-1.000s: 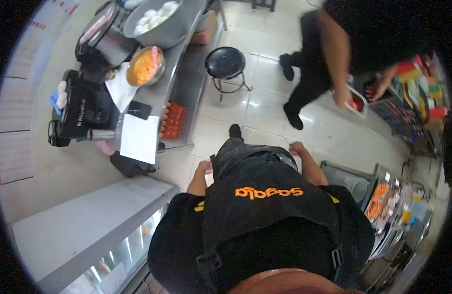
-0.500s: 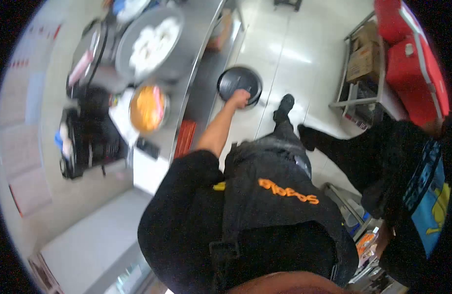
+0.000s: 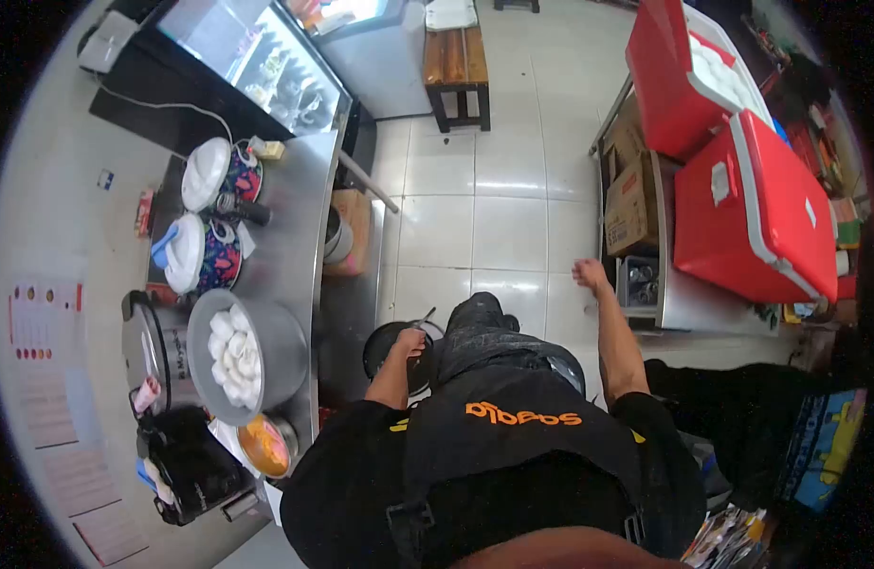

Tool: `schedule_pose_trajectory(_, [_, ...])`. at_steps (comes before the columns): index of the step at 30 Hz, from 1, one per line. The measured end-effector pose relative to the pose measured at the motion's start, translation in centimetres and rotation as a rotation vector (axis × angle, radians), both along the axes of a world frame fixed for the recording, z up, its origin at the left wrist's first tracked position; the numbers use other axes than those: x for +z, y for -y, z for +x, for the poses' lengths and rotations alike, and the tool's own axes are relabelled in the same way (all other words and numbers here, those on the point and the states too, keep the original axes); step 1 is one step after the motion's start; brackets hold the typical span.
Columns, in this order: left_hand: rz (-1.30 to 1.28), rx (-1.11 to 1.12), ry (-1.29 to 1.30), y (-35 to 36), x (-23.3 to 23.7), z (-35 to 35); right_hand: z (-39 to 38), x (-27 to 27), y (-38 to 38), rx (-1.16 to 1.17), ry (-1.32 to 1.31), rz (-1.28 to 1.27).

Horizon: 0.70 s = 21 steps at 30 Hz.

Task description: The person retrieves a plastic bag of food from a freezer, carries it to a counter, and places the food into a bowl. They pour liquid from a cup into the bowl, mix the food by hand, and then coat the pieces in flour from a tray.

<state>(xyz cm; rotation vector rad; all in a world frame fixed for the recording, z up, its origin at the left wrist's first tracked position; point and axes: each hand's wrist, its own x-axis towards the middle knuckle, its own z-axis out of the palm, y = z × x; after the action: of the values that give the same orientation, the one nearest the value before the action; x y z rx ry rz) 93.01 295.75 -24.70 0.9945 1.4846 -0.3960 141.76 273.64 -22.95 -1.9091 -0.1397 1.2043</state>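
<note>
My left hand (image 3: pixel 409 343) is closed at the rim of a round black pan (image 3: pixel 380 353), carried low at my left side beside the metal counter. A thin dark handle or utensil sticks up by that hand, and my forearm hides part of the pan. My right hand (image 3: pixel 591 274) is held out over the floor near the right-hand shelf, fingers loosely bent and apart, with nothing in it.
On the left metal counter (image 3: pixel 300 199) stand a grey tub (image 3: pixel 290 356) of white bundles, a steel bowl (image 3: pixel 287 438) with orange contents and two patterned pots. Red coolers (image 3: pixel 759 218) sit on the right shelf above cardboard boxes (image 3: pixel 631 204). A wooden bench (image 3: pixel 456 59) stands ahead.
My view has swung up and forward, bringing the bench, display case and coolers into sight. My right hand has come into view. The pan stays in my left hand.
</note>
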Motion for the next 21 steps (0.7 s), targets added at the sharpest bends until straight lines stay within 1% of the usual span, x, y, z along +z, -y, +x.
schedule_pose_trajectory(1, [-0.014, 0.028, 0.068, -1.2, -0.4, 1.4, 0.8, 4.1, -3.6, -0.050, -0.058, 0.076])
schedule_pose_trajectory(3, [-0.043, 0.082, 0.203, -3.7, -1.2, 4.2, 2.7, 8.7, -9.7, -0.033, -0.068, 0.138])
schedule_pose_trajectory(4, [-0.099, 0.023, 0.239, -5.3, -3.9, 5.0, 3.8, 9.5, -12.2, -0.023, -0.071, 0.166])
schedule_pose_trajectory(6, [-0.077, -0.071, 0.265, -7.2, -10.7, 6.9, 6.2, 9.1, -16.4, 0.010, -0.101, 0.186])
schedule_pose_trajectory(7, [-0.062, -0.120, 0.284, -9.0, -12.4, 9.0, 7.7, 8.5, -18.3, 0.026, -0.111, 0.198])
schedule_pose_trajectory(8, [-0.060, -0.166, 0.239, -11.0, -12.5, 11.4, 9.0, 7.3, -19.6, 0.025, -0.130, 0.168])
schedule_pose_trajectory(10, [-0.057, -0.251, 0.145, -14.9, -10.6, 15.5, 12.3, 3.0, -21.3, 0.044, -0.128, 0.059])
schedule_pose_trajectory(11, [-0.061, -0.225, 0.111, -16.9, -9.1, 17.0, 13.9, -0.2, -21.3, 0.062, -0.100, -0.034])
schedule_pose_trajectory(12, [-0.063, -0.198, 0.076, -18.9, -7.3, 18.6, 16.2, -3.5, -20.7, 0.418, 0.109, -0.204])
schedule_pose_trajectory(13, [-0.063, -0.101, 0.068, -21.6, -5.4, 20.7, 17.7, -8.2, -18.4, 0.232, -0.119, -0.147])
schedule_pose_trajectory(14, [-0.069, 0.002, 0.066, -24.2, -4.4, 23.4, 19.2, -12.5, -16.4, 0.028, -0.328, -0.108])
schedule_pose_trajectory(15, [-0.022, 0.019, 0.140, -27.2, -4.9, 25.9, 18.9, -8.6, -17.3, 0.033, -0.343, -0.307])
schedule_pose_trajectory(17, [0.055, 0.050, 0.246, -34.3, -5.5, 29.3, 19.4, -6.1, -19.5, -0.072, -0.319, -0.536])
schedule_pose_trajectory(18, [0.092, 0.065, 0.283, -37.3, -5.6, 30.5, 19.9, -4.8, -20.3, -0.067, -0.328, -0.500])
schedule_pose_trajectory(19, [0.154, 0.085, 0.233, -40.2, -3.1, 33.3, 20.7, -4.0, -21.7, -0.064, -0.337, -0.454])
schedule_pose_trajectory(20, [0.201, 0.074, 0.262, -42.9, -1.2, 35.6, 21.6, -3.8, -23.8, -0.062, -0.345, -0.399])
schedule_pose_trajectory(21, [0.250, 0.060, 0.290, -45.4, 0.3, 37.5, 22.2, -4.9, -25.4, -0.060, -0.324, -0.408])
